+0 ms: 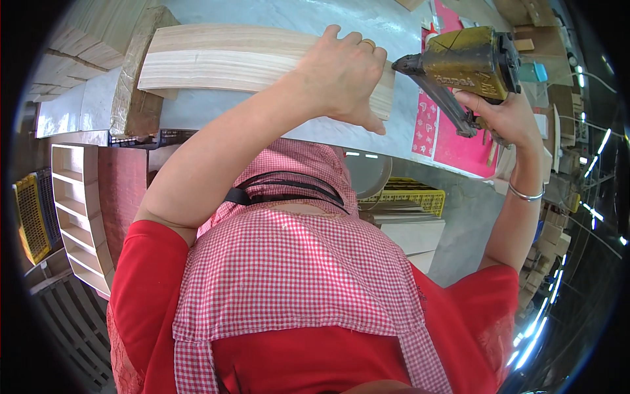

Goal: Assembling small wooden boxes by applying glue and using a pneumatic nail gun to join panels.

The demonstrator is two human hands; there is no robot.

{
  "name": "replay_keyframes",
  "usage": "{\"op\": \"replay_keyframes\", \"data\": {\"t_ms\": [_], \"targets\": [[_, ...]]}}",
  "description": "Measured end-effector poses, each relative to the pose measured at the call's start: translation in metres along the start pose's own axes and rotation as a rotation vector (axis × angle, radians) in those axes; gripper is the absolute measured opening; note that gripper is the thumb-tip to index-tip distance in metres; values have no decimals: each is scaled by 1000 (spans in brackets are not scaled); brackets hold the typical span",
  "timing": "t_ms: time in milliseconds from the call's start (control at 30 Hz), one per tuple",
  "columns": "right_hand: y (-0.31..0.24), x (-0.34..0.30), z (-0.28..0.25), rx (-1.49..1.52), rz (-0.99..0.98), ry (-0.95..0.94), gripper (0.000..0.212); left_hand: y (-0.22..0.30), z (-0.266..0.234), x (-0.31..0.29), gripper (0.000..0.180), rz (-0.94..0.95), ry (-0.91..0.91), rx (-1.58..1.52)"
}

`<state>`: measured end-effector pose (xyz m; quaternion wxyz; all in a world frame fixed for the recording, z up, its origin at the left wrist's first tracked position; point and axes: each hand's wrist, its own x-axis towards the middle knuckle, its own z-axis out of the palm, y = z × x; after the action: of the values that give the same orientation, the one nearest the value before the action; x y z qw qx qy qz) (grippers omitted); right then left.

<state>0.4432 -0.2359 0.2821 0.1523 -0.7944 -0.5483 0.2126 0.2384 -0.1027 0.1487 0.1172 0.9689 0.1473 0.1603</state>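
Note:
A long pale wooden piece, its face in two lengthwise bands, lies across the worktable. My left hand spans it close to the right end, fingers over the far edge and thumb by the near edge. In my right hand is a nail gun, gold and black with worn paint. The gun's dark nose points left and meets, or nearly meets, the right end of the wood; exact contact cannot be made out. My right fingers wrap its handle, partly hidden behind the body.
A wooden block wrapped in tape stands at the wood's left end. Stacked boards fill the far left. Pink patterned sheeting covers the table's right part. Below left is a compartmented wooden rack; a yellow crate sits under the table.

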Motion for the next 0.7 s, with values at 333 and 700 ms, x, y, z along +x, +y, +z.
{"op": "replay_keyframes", "data": {"t_ms": [333, 700], "targets": [[93, -39, 13, 97, 418, 233, 42, -54, -26, -33, 65, 15, 301, 119], [200, -56, 120, -681, 457, 457, 55, -16, 17, -80, 15, 105, 239, 19]]}}
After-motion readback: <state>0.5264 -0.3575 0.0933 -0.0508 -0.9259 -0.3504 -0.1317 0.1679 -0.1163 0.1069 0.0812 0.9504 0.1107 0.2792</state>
